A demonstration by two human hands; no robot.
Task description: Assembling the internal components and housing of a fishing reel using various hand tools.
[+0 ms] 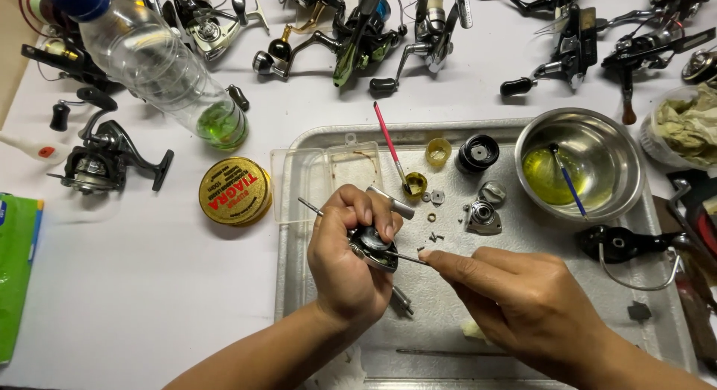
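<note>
Left hand (349, 259) wrapped around reel body (373, 248), fingers curled over its top, held just above the tray (299, 285). Right hand (523, 300) pinched narrow on a thin tool (403, 258), tip touching the reel body at the left fingertips. Loose screws and washers (433, 218) just past the left fingers; small grey part (482, 217) beyond the right hand. Steel bowl (579, 162) with yellow oil and a blue brush further up right. Gold tin (235, 190) left of the left hand, off the tray.
</note>
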